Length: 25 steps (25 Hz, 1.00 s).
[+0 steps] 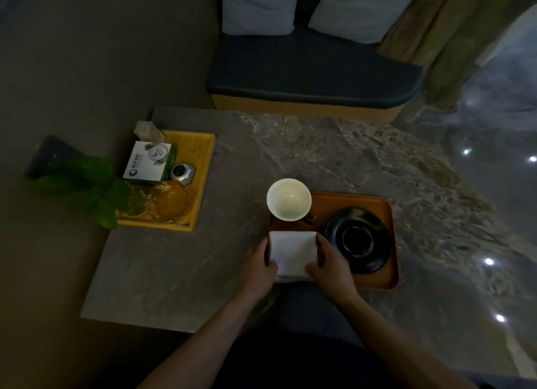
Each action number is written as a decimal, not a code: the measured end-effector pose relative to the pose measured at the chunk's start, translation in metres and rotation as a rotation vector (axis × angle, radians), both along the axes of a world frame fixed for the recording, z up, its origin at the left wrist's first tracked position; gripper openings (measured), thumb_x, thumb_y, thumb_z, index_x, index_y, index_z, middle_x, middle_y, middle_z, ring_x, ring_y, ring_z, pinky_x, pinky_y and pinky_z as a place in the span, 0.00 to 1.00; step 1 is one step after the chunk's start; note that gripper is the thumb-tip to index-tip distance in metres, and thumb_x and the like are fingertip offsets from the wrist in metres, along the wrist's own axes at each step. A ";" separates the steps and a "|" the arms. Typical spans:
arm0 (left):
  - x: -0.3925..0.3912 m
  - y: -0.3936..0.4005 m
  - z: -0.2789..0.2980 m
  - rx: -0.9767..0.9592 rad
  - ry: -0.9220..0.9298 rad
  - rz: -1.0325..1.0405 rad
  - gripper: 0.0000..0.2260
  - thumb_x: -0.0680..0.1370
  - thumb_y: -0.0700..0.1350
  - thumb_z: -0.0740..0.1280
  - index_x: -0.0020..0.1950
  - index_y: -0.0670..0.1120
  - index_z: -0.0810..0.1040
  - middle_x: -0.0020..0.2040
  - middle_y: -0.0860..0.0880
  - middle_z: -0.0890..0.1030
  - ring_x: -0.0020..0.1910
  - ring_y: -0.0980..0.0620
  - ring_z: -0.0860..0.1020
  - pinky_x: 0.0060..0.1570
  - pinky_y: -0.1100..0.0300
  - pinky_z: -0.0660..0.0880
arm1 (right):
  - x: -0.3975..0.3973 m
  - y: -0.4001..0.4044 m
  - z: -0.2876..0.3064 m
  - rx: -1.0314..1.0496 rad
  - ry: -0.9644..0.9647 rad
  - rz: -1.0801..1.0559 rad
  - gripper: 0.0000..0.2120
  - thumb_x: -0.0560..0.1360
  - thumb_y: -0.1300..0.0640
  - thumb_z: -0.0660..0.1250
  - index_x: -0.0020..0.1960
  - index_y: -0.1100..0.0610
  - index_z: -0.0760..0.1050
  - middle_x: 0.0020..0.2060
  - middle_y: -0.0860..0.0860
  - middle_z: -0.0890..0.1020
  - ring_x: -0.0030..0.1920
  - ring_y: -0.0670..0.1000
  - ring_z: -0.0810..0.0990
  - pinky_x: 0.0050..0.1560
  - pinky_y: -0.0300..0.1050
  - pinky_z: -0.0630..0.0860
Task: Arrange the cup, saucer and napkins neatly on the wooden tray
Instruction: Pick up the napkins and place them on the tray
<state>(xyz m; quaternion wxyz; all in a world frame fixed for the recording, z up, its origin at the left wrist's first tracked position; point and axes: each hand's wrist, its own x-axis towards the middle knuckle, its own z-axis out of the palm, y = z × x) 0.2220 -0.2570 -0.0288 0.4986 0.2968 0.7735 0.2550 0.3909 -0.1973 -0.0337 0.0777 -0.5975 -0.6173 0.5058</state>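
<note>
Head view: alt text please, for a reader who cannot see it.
Both hands, left hand and right hand, hold a stack of white napkins by its sides at the near left end of a wooden tray. A white cup stands behind it; a black saucer sits right.

Head view, steeply downward (close)

The wooden tray (357, 201) looks smooth and reddish-brown, the saucer (358, 240) on it a dark, faintly glossy ceramic — the cup (288, 199) glazed white inside. The napkins (293, 253) look like soft matt paper; the table (290, 150) is veined stone — smooth, dull.
</note>
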 end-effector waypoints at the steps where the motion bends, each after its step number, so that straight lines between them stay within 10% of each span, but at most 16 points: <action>1: 0.000 0.002 -0.002 -0.005 0.026 -0.012 0.26 0.79 0.40 0.64 0.76 0.50 0.62 0.74 0.47 0.67 0.72 0.47 0.67 0.69 0.46 0.70 | -0.002 0.001 -0.003 0.006 -0.033 0.011 0.36 0.72 0.63 0.71 0.75 0.49 0.59 0.66 0.49 0.73 0.60 0.43 0.71 0.56 0.40 0.72; 16: 0.008 0.006 -0.026 0.101 0.433 -0.176 0.27 0.78 0.47 0.67 0.75 0.50 0.61 0.67 0.48 0.69 0.63 0.52 0.72 0.55 0.63 0.69 | -0.012 -0.008 -0.013 0.165 -0.285 0.148 0.39 0.76 0.51 0.67 0.77 0.50 0.46 0.69 0.56 0.67 0.62 0.55 0.74 0.54 0.49 0.76; 25: -0.001 -0.003 -0.033 0.110 0.411 -0.246 0.33 0.75 0.52 0.70 0.76 0.54 0.58 0.67 0.49 0.69 0.63 0.52 0.71 0.56 0.61 0.68 | -0.002 -0.006 -0.006 0.133 -0.179 0.171 0.34 0.75 0.52 0.68 0.76 0.49 0.54 0.69 0.54 0.70 0.64 0.53 0.73 0.56 0.45 0.72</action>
